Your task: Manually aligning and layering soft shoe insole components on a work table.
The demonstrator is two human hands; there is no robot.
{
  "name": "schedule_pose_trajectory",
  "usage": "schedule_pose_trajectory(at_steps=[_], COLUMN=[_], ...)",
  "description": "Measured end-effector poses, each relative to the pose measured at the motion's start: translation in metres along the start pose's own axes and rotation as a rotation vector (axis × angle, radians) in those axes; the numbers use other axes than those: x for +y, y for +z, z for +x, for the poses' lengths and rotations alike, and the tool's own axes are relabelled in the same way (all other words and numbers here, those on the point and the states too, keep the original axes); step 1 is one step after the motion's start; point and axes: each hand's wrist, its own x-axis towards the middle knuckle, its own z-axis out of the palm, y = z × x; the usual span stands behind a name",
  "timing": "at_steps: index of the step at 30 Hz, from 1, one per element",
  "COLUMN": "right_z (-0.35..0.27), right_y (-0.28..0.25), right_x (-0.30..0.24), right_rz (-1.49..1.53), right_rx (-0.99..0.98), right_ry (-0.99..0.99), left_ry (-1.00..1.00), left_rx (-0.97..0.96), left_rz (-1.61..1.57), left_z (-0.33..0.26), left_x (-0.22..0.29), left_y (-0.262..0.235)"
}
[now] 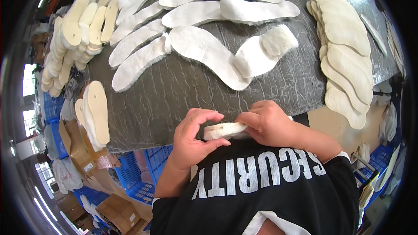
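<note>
Close to my body, at the table's near edge, a fleecy cream-white insole (217, 131) is held edge-on. My right hand (266, 122) grips it, with thumb and fingers pinched round its right part and covering that end. Around the other end curves my left hand (195, 134), its thumb below the insole and its fingers above, spread apart; the thumb lies at or against the lower edge. Just beyond my hands, white fleece insoles (209, 54) lie loosely over one another, one folded over at its end (278, 41).
The dark, creased table cover (174, 82) carries insole stacks at the left (74, 26) and right (348, 56). A smaller stack (96, 113) sits at the left edge. Blue crates (130, 174) and cardboard boxes (117, 211) stand below on the left.
</note>
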Motion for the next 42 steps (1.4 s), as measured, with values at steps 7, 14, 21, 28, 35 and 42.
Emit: schedule_pose_trajectory(at_steps=[7,14,21,28,35,42], right_z=[0.002,-0.002,-0.002,-0.003,0.0,0.007], right_y=[-0.003,-0.003,-0.001,0.0,-0.004,-0.011], right_x=[-0.002,-0.002,-0.003,-0.003,-0.004,-0.01], right_rz=[0.012,0.018,0.037,0.032,0.038,0.046], right_rx=[0.043,0.058,0.06,0.06,0.019,-0.037], right_ry=[0.002,0.041,0.083,0.099,0.041,0.058], left_ry=[0.033,0.25,0.217,0.031,0.144,0.052], left_rx=[0.081,0.141,0.066,0.179,0.16,0.16], left_rz=[-0.027,0.227,0.316,0.096,0.05,-0.172], left_z=[0.0,0.003,0.003,0.005,0.008,0.003], left_x=[0.003,0.009,0.012,0.012,0.003,-0.001], left_y=[0.004,-0.005,-0.005,0.007,0.007,0.009])
